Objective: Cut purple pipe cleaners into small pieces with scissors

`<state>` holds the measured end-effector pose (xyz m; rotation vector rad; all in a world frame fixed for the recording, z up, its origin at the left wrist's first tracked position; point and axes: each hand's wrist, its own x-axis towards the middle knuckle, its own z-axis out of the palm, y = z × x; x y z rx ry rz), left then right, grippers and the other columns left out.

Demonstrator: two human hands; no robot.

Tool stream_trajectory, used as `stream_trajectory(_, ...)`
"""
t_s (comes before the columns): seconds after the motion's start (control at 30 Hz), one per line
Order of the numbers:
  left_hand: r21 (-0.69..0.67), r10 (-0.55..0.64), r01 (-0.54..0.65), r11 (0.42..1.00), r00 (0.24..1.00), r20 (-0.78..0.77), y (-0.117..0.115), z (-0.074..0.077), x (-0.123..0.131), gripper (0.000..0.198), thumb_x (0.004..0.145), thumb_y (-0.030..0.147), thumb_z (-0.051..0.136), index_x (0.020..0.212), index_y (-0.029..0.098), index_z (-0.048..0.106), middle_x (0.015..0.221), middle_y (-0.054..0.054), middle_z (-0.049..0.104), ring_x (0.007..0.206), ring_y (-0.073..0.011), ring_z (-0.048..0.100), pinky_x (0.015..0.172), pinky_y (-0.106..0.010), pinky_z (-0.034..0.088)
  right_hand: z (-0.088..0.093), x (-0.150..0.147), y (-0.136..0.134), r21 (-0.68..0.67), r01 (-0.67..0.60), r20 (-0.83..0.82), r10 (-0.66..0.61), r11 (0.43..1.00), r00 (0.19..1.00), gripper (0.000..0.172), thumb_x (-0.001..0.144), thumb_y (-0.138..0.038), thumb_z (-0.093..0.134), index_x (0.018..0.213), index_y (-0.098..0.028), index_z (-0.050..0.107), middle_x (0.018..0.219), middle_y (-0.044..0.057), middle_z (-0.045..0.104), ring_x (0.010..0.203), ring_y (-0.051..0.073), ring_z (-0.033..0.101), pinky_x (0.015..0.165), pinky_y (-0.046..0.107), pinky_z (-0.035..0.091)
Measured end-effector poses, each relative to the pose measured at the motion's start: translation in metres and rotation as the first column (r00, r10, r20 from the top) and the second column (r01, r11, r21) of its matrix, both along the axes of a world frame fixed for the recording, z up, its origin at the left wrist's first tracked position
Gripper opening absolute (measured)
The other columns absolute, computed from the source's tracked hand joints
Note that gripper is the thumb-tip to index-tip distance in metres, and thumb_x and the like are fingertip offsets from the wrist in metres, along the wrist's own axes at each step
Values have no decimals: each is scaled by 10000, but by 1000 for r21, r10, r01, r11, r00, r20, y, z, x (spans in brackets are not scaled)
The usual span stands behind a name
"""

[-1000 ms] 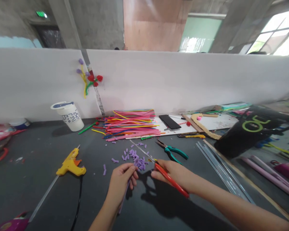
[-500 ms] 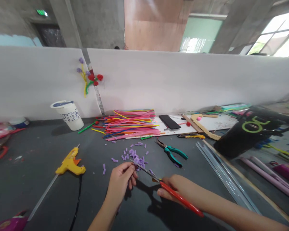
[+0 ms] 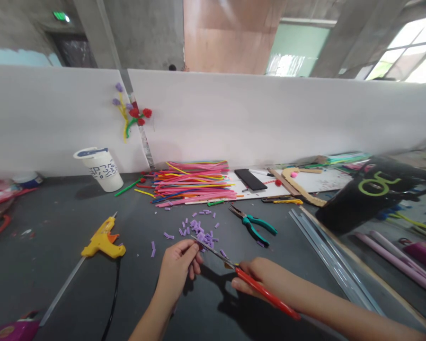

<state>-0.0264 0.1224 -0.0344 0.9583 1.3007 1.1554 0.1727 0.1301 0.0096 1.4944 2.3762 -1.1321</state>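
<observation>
My left hand [image 3: 177, 270] pinches a purple pipe cleaner [image 3: 199, 244] whose tip pokes out past my fingertips; the rest runs down under my wrist. My right hand [image 3: 262, 279] grips red-handled scissors [image 3: 259, 288], and their metal blades [image 3: 211, 251] reach left and meet the purple tip. Several short purple cut pieces [image 3: 199, 229] lie scattered on the dark table [image 3: 57, 222] just beyond my hands.
A yellow glue gun [image 3: 102, 241] lies at left, green-handled pliers [image 3: 253, 225] at right of the pieces. A stack of coloured pipe cleaners [image 3: 193, 184], a white cup [image 3: 101, 168], a black phone [image 3: 250, 180] and a black bag [image 3: 369, 194] stand further back against a white partition [image 3: 270, 113].
My right hand pulled the scissors back towards me and lowered the blades from pointing over the cut pieces onto the purple tip. The left hand barely moved.
</observation>
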Motion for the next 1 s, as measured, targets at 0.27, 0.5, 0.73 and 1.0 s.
stream_trajectory(0.27, -67, 14, -10, 998, 998, 58, 1, -3, 1, 214, 681, 307, 564, 558, 132, 547, 448, 31, 533, 311, -41, 416, 300, -136, 272, -11, -6, 2, -31, 71, -49, -73, 997, 996, 367, 741, -482, 452, 558, -168, 503, 484, -42, 364, 430, 65, 263, 403, 194, 219)
stream_trajectory(0.5, -119, 4, 6, 993, 996, 86, 3, -9, 0, 183, 683, 292, 566, 626, 118, 578, 429, 37, 530, 295, -35, 406, 292, -133, 268, -22, -5, 6, -193, 222, -79, -241, 956, 967, 355, 719, -460, 483, 515, -169, 501, 414, -37, 371, 359, 67, 287, 369, 203, 212)
stream_trajectory(0.73, -118, -165, 184, 976, 974, 154, 0, -13, 10, 219, 666, 327, 588, 654, 108, 590, 467, 11, 565, 325, -61, 473, 291, -141, 300, -21, -24, 23, -48, 272, -276, -274, 961, 921, 145, 712, -293, 504, 647, -164, 510, 461, -65, 411, 393, 69, 349, 412, 189, 263)
stream_trajectory(1.0, -104, -198, 212, 972, 972, 126, -3, -12, 11, 216, 686, 313, 562, 657, 100, 585, 444, 7, 563, 296, -55, 460, 286, -138, 294, -21, -50, 23, 1, 258, -474, -227, 966, 851, 104, 657, -229, 542, 634, -153, 475, 565, -52, 461, 532, 85, 389, 476, 177, 309)
